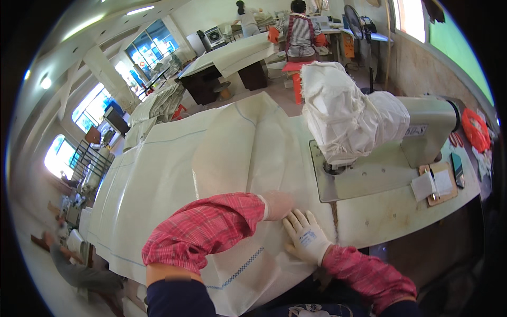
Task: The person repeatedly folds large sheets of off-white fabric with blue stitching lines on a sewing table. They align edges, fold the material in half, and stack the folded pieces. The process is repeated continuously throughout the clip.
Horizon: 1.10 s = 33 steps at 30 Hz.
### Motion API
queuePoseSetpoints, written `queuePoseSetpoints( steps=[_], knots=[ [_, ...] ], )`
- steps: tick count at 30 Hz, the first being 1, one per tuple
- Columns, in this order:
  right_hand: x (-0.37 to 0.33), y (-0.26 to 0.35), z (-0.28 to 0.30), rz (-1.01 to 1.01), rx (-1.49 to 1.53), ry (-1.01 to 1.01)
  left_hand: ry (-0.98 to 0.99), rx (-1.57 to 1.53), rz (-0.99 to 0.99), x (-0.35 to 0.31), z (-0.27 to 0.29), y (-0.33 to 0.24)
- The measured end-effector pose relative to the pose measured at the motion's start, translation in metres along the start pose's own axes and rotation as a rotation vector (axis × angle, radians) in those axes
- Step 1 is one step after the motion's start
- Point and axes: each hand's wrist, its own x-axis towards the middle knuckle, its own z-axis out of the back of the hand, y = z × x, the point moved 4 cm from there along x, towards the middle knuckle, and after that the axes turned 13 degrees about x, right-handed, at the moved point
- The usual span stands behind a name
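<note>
Resting the right hand (306, 238) palm-down, with fingers extended, on one large white sheet (158, 169) spread over the counter (369, 224) to the left of one sewing machine (430, 134). Bringing the left hand (278, 205) in along a bent forearm, just beside the right fingertips; too blurred to tell whether gripping or loose. Seen wrapped around the machine's head: one white cloth (343, 111). Seen beyond, at right: one wooden board (448, 197) bearing paper, one phone (457, 170), and one red plastic bag (475, 130) with contents unclear. Pictured farther back: two people (299, 34) and one fan (354, 22).
</note>
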Motion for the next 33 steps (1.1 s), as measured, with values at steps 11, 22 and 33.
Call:
queuePoseSetpoints(
  steps=[11, 22, 33],
  knots=[
    [0.001, 0.008, -0.007, -0.037, 0.044, 0.127, -0.066, 0.009, 0.252, 0.023, -0.035, 0.137],
    [0.044, 0.058, -0.064, 0.036, -0.144, 0.190, -0.428, -0.275, 0.815, 0.144, -0.011, 0.160],
    [0.063, -0.079, 0.034, -0.815, 1.259, -0.666, -0.486, -0.486, 0.827, 0.131, 0.008, 0.166]
  ],
)
